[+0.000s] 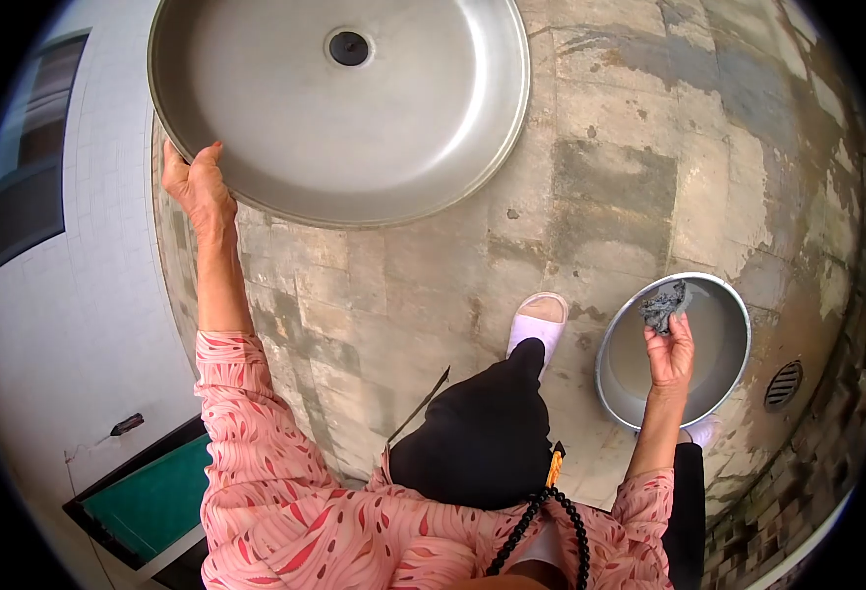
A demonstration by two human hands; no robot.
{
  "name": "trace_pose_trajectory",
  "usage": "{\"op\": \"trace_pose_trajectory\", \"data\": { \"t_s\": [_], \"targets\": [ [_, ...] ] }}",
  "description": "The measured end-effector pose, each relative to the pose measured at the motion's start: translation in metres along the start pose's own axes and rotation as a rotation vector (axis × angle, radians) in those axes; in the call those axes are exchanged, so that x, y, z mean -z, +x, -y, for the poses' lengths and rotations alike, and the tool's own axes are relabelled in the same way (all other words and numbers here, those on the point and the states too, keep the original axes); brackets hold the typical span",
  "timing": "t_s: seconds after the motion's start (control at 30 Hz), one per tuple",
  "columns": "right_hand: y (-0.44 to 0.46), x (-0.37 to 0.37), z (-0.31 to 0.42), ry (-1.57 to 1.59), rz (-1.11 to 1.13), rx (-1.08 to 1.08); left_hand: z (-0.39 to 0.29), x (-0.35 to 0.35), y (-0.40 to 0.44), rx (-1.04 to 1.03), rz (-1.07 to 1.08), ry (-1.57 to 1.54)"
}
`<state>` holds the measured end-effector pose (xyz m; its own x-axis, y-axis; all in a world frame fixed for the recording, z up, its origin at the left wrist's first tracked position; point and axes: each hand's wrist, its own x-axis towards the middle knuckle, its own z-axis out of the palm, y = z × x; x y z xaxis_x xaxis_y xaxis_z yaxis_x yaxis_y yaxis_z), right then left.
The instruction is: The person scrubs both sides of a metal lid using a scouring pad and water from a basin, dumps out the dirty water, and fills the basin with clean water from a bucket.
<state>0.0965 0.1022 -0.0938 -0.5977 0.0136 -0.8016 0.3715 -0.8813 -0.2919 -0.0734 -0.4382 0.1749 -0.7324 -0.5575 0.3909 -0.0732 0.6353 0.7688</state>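
Observation:
My left hand (pixel 200 185) grips the lower left rim of a large round metal pan (pixel 354 128), its thumb over the edge. The pan has a dark round spot near its middle, and its top is cut off by the frame. In my right hand (pixel 671 349) is a grey, crumpled scrubbing cloth (pixel 663 305), pinched between the fingertips. That hand is over a metal basin (pixel 602 379) on the right, which holds cloudy water.
Worn stone paving (pixel 403 285) lies under everything, with damp patches. A round drain grate (pixel 784 384) is right of the basin. My feet, in pale shoes (pixel 536 329), stand near the basin. A white wall (pixel 108 256) with a window rises on the left.

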Motion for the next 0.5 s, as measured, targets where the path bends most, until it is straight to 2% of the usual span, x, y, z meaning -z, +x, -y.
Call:
{"op": "trace_pose_trajectory", "data": {
  "t_s": [0.07, 0.27, 0.33, 0.4, 0.47, 0.5],
  "targets": [
    [0.001, -0.022, -0.009, -0.058, 0.034, -0.013, -0.008, 0.005, -0.011, 0.030, -0.009, -0.015],
    [0.015, -0.170, -0.066, -0.328, 0.165, -0.055, -0.047, 0.021, -0.066, 0.123, 0.040, 0.026],
    [0.041, -0.213, -0.096, -0.381, 0.319, 0.016, -0.058, 0.025, -0.086, 0.134, 0.056, 0.017],
    [0.069, -0.253, -0.116, -0.588, 0.380, 0.190, -0.061, 0.032, -0.102, 0.147, 0.063, 0.014],
    [0.098, -0.282, -0.135, -0.965, 0.320, 0.455, -0.056, 0.039, -0.116, 0.176, 0.065, 0.009],
    [0.113, -0.284, -0.156, -1.016, 0.309, 0.448, -0.057, 0.039, -0.124, 0.183, 0.055, 0.023]
  ]
}}
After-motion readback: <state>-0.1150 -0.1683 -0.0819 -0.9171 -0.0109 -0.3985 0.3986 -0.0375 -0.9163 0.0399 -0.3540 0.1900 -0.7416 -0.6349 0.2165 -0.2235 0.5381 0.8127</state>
